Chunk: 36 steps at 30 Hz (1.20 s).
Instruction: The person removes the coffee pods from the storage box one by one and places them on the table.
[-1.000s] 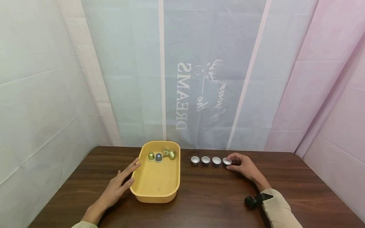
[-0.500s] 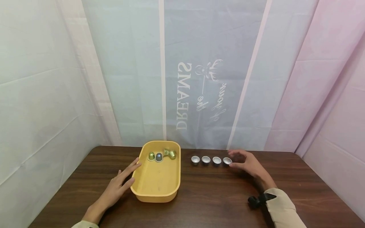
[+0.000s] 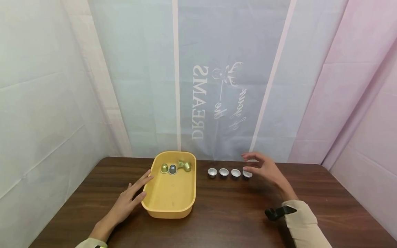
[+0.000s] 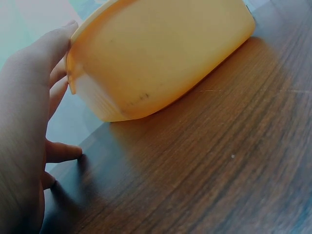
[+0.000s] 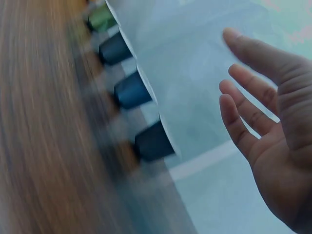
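Several coffee capsules stand lid-up in a row on the table, silver lids on top; the rightmost capsule [image 3: 247,174] is nearest my right hand. Seen from the side in the right wrist view, the row has dark capsules [image 5: 155,142] and a green capsule [image 5: 102,18]. My right hand [image 3: 263,168] hovers just above the row's right end, fingers apart, holding nothing. With spread fingers my left hand [image 3: 125,203] touches the left rim of the yellow bin [image 3: 169,214]. Inside the bin's far end lie a blue-grey capsule [image 3: 172,169] and several green capsules [image 3: 164,168].
The dark wooden table [image 3: 229,220] carries the bin at left of centre and the capsule row to its right. A printed cloth backdrop [image 3: 155,86] hangs right behind the table's far edge. A black wrist strap [image 3: 280,212] sits on the right sleeve.
My right hand has let go of the rightmost capsule and lifted up from it, after drawing back a little to the right. The left hand stays at the bin's rim.
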{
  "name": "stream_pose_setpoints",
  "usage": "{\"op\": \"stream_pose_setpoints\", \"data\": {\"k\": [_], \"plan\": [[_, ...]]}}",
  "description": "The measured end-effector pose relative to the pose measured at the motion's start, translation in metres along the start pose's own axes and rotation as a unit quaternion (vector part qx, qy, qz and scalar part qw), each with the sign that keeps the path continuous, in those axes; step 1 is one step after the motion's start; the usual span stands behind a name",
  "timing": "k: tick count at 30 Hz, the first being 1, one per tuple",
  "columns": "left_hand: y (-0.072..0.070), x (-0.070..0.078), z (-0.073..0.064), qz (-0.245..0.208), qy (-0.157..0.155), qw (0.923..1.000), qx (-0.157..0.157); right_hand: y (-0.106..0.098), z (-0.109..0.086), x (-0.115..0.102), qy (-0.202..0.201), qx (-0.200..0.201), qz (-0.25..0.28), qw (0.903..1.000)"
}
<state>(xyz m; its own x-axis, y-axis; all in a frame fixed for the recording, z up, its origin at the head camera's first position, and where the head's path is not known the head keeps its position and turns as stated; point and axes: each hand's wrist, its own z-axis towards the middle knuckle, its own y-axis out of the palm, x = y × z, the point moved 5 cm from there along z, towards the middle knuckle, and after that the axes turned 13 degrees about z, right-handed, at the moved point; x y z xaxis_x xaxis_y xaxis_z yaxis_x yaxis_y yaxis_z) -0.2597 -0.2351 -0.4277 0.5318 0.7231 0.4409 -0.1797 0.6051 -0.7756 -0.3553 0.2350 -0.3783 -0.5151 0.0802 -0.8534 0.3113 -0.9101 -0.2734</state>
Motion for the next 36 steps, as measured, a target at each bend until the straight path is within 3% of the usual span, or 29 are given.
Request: {"op": "stream_pose_setpoints", "data": {"k": [4,11,20,36], "plan": [[0.001,0.000,0.000,0.000,0.006,1.0000,-0.002,0.017,0.008,-0.018,-0.021,-0.017,0.001,0.9996],[0.002,0.000,0.002,-0.001,0.008,1.0000,-0.004,0.049,0.023,-0.050,-0.021,-0.043,0.011,0.9988],[0.001,0.001,0.002,0.000,0.003,1.0000,-0.001,0.088,0.058,-0.047,-0.050,-0.094,-0.039,0.9936],[0.001,-0.001,-0.001,0.001,-0.003,1.0000,0.003,0.143,0.095,-0.046,-0.060,-0.175,-0.038,0.9821]]}}
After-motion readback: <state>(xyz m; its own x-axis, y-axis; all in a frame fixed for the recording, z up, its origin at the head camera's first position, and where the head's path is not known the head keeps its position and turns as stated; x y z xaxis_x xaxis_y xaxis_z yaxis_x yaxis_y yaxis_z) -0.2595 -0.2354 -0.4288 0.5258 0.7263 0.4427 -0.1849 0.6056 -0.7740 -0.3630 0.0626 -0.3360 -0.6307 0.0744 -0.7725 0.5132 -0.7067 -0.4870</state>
